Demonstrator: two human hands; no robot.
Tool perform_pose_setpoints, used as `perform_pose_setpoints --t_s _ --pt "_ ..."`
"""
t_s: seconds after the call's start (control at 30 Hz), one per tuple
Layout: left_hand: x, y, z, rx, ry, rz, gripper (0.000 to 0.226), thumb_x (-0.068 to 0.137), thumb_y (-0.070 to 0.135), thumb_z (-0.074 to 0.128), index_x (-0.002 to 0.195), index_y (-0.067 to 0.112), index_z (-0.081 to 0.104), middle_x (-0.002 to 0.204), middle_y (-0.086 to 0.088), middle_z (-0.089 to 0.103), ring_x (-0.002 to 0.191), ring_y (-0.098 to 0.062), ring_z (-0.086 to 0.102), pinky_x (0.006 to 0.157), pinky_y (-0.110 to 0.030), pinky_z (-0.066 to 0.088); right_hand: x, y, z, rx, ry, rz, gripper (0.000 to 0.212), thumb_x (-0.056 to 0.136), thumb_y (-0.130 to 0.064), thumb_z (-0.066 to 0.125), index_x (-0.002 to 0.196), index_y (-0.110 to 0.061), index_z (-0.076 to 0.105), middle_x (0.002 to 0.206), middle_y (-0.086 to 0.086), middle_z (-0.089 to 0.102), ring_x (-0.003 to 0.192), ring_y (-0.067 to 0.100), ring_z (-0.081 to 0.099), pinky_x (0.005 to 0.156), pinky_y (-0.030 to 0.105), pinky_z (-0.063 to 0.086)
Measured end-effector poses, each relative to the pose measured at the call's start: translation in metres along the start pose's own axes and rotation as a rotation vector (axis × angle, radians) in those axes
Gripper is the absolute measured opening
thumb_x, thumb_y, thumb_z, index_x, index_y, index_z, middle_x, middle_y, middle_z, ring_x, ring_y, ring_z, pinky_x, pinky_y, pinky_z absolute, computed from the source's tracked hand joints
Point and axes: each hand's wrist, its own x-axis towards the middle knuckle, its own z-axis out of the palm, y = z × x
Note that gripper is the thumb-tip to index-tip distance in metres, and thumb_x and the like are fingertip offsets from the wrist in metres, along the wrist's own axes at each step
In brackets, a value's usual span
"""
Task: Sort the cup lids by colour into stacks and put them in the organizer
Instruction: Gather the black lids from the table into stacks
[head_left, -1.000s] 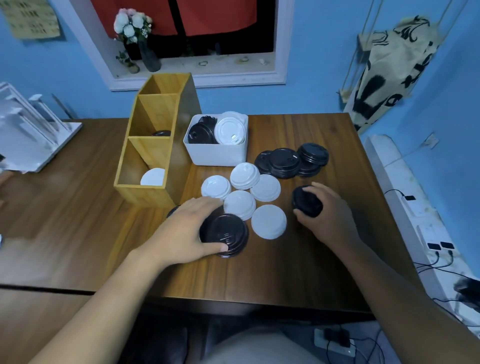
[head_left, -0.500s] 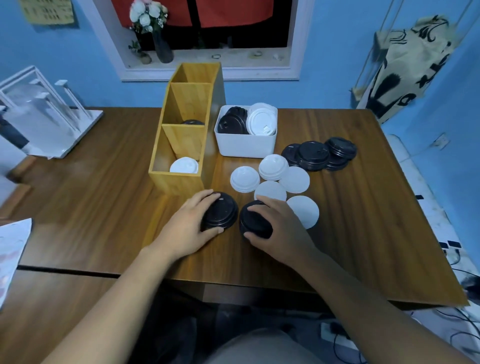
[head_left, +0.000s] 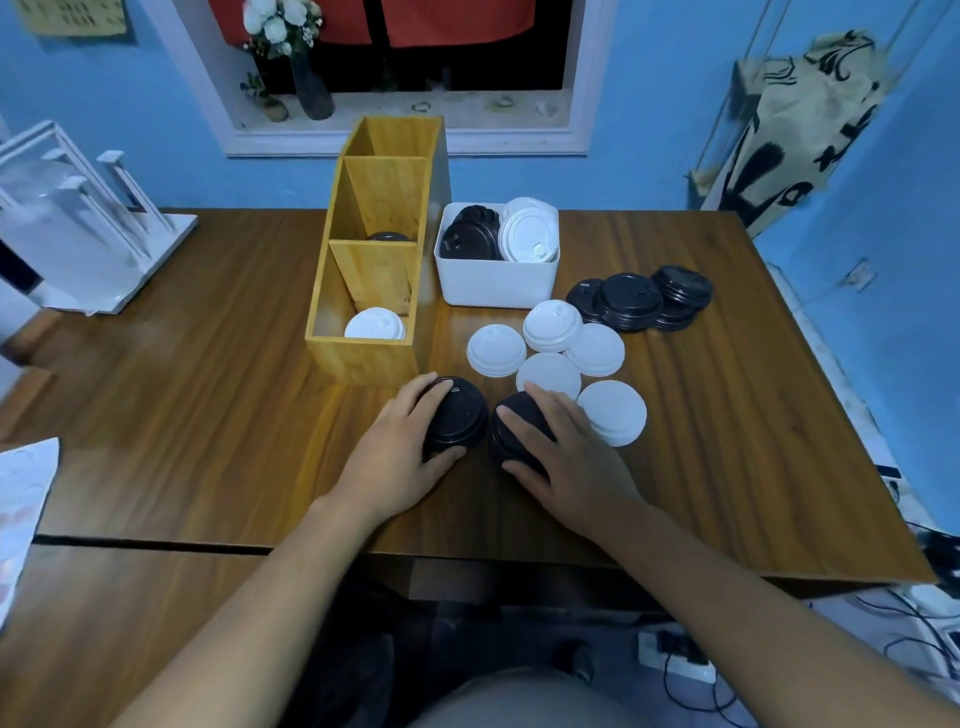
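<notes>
My left hand (head_left: 400, 457) grips a stack of black lids (head_left: 457, 415) resting on the table in front of the wooden organizer (head_left: 363, 358). Right beside it, my right hand (head_left: 561, 462) covers and holds a second black lid stack (head_left: 511, 421). Several white lids (head_left: 550, 327) lie loose behind my hands. More black lids (head_left: 631, 301) sit in a pile at the back right. The organizer's near compartment holds white lids (head_left: 375, 325); a black lid (head_left: 387, 236) shows in the middle one.
A white bin (head_left: 496, 283) with black and white lids stands right of the organizer. A white rack (head_left: 78, 234) sits at the table's left. The table's front edge (head_left: 467, 551) is close below my wrists. A vase of flowers stands on the window sill.
My right hand has carried its black lids from the right side over next to the left hand's stack. The left hand has stayed on its stack; the view shifted.
</notes>
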Motion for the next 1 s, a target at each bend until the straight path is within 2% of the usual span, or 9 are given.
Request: perform_pose_setpoints --t_s 0.17,0.3,0.4,0.47,0.53,0.6,0.7,0.83,1.0 --pt "0.003 0.005 -0.003 0.013 -0.018 -0.031 0.083 0.09 0.041 0.075 0.158 0.024 0.031 0.165 0.006 0.026 0.146 -0.021 0.039 0.113 -0.04 0.045 0.0 0.0 -0.01 0.088 -0.053 0.037 0.066 0.096 -0.06 0.048 0.154 -0.032 0.033 0.164 0.003 0.019 0.148 0.026 0.025 0.115 0.048 0.036" --pt "0.003 0.012 -0.006 0.036 -0.053 -0.059 0.092 0.087 0.04 0.077 0.161 0.026 0.024 0.17 0.007 0.016 0.152 -0.019 0.028 0.117 -0.037 0.039 0.0 0.002 -0.024 0.213 -0.047 0.091 0.067 0.093 -0.061 0.053 0.152 -0.037 0.03 0.165 -0.008 0.015 0.15 0.016 0.02 0.111 0.035 0.032" --pt "0.004 0.018 -0.011 0.048 -0.059 -0.047 0.091 0.086 0.031 0.077 0.16 0.023 0.025 0.17 0.007 0.016 0.155 -0.016 0.021 0.121 -0.035 0.033 -0.001 0.024 -0.041 0.343 0.048 0.161 0.051 0.098 -0.051 0.052 0.145 -0.031 0.044 0.158 -0.01 0.033 0.144 0.005 0.03 0.111 0.026 0.031" --pt "0.005 0.022 -0.013 0.037 -0.059 -0.042 0.085 0.087 0.027 0.075 0.159 0.022 0.03 0.169 0.007 0.019 0.155 -0.014 0.019 0.122 -0.033 0.028 0.001 0.057 -0.051 0.368 0.137 0.237 0.042 0.101 -0.041 0.049 0.14 -0.025 0.052 0.149 -0.006 0.047 0.138 0.006 0.038 0.113 0.031 0.034" --pt "0.007 0.025 -0.015 0.024 -0.063 -0.044 0.076 0.09 0.025 0.07 0.157 0.023 0.034 0.168 0.007 0.023 0.155 -0.013 0.019 0.122 -0.031 0.024 0.006 0.096 -0.061 0.294 0.167 0.313 0.039 0.102 -0.03 0.05 0.14 -0.021 0.052 0.144 -0.003 0.051 0.134 0.009 0.04 0.113 0.036 0.036" --pt "0.01 0.027 -0.014 0.011 -0.058 -0.056 0.065 0.095 0.023 0.064 0.154 0.023 0.038 0.166 0.008 0.028 0.154 -0.011 0.02 0.122 -0.03 0.022 0.015 0.133 -0.068 0.177 0.143 0.385 0.045 0.099 -0.026 0.056 0.143 -0.022 0.049 0.146 -0.002 0.05 0.136 0.012 0.037 0.112 0.032 0.033" --pt "0.019 0.033 -0.012 -0.002 -0.041 -0.084 0.054 0.096 0.026 0.05 0.15 0.02 0.043 0.162 0.004 0.035 0.153 -0.014 0.024 0.123 -0.033 0.023 0.039 0.168 -0.072 0.001 0.108 0.409 0.06 0.095 -0.042 0.061 0.148 -0.023 0.043 0.15 0.002 0.047 0.139 0.023 0.036 0.106 0.04 0.04" --pt "0.042 0.047 -0.008 0.036 -0.022 -0.087 0.059 0.091 0.037 0.035 0.145 0.016 0.05 0.158 -0.001 0.042 0.151 -0.018 0.028 0.124 -0.034 0.022 0.077 0.181 -0.062 -0.184 0.014 0.427 0.074 0.088 -0.066 0.055 0.148 -0.025 0.04 0.152 0.009 0.045 0.137 0.035 0.04 0.105 0.052 0.042" --pt "0.073 0.072 -0.01 0.063 0.01 -0.083 0.063 0.087 0.039 0.033 0.139 0.01 0.055 0.15 -0.007 0.05 0.148 -0.023 0.032 0.121 -0.022 0.015 0.093 0.186 -0.05 -0.169 0.102 0.378 0.069 0.084 -0.068 0.058 0.136 -0.023 0.051 0.136 0.003 0.061 0.123 0.03 0.054 0.102 0.05 0.045"
